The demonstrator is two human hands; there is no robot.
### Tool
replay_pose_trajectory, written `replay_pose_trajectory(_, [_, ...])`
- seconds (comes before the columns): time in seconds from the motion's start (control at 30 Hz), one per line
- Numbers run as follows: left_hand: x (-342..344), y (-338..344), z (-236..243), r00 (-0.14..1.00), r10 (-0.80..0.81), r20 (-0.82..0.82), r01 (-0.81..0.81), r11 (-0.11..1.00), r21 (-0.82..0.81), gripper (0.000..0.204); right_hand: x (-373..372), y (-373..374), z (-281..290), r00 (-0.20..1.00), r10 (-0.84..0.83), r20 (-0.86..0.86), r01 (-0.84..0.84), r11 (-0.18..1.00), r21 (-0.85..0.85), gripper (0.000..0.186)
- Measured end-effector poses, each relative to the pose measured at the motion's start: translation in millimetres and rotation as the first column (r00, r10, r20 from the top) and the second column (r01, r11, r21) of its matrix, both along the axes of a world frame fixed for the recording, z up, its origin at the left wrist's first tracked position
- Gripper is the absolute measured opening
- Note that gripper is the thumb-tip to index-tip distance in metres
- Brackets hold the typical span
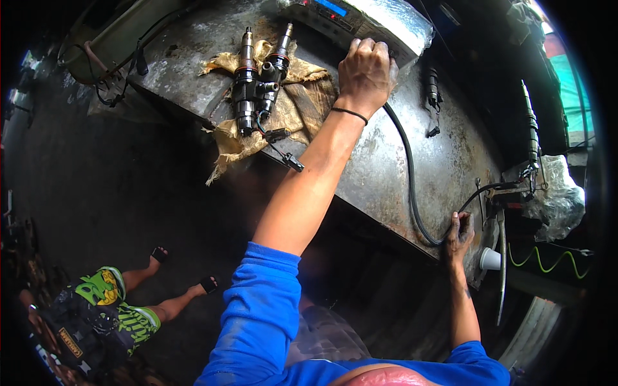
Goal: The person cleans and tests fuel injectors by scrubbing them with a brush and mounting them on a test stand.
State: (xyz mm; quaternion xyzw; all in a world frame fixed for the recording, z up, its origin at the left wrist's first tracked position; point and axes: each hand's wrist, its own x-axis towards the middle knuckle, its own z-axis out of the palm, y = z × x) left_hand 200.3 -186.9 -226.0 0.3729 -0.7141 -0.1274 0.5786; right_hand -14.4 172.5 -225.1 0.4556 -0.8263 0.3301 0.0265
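Hands first: my left hand point(365, 69) is stretched far across the metal bench point(444, 161), fingers curled down and pressing on the front edge of a grey control box point(360, 22) with a small blue display, which sits at the far side wrapped in clear plastic film. Whether those fingers grip anything or simply push on the panel I cannot tell; they are bent together, not spread. A thin black band circles that wrist.

My right hand point(459, 233) is at the near edge of the bench, closed around a black hose point(407, 167), I judge to keep it from sliding off the rim. The hose curves from beneath the left wrist, across the bench, down to that hand, then on toward a clamped fixture point(512, 193) at the right, where a tall injector point(532, 125) stands upright beside a bundle of crumpled plastic point(559, 199).

Two dark injectors point(259, 80) lie side by side on a stained tan rag point(293, 106) at the left of the bench, well apart from both hands; the rag probably catches oil. A white cup point(490, 258) sits just beside the right hand. Another person's legs point(174, 283) in sandals show on the floor, lower left.
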Motion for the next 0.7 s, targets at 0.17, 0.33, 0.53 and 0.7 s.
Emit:
replay_pose_trajectory(0.17, [3, 2, 1, 1.000, 0.004, -0.019, -0.004, 1.000, 0.014, 0.022, 1, 0, 1, 0.999, 0.000, -0.036, 0.001, 0.999, 0.035, 0.023])
replay_pose_trajectory(0.33, [2, 6, 12, 0.999, 0.001, -0.050, 0.000, 1.000, 0.015, 0.021, -2, 2, 1, 1.000, 0.008, -0.027, -0.008, 1.000, 0.007, 0.023])
replay_pose_trajectory(0.53, [3, 3, 6, 1.000, 0.012, -0.017, -0.012, 0.999, 0.030, 0.019, 1, -1, 3, 0.999, 0.001, -0.033, 0.001, 0.999, 0.040, 0.023])
replay_pose_trajectory(0.7, [2, 3, 5, 0.999, -0.009, -0.037, 0.009, 1.000, 0.001, 0.021, -1, 2, 1, 0.999, -0.003, -0.039, 0.005, 0.999, 0.053, 0.023])
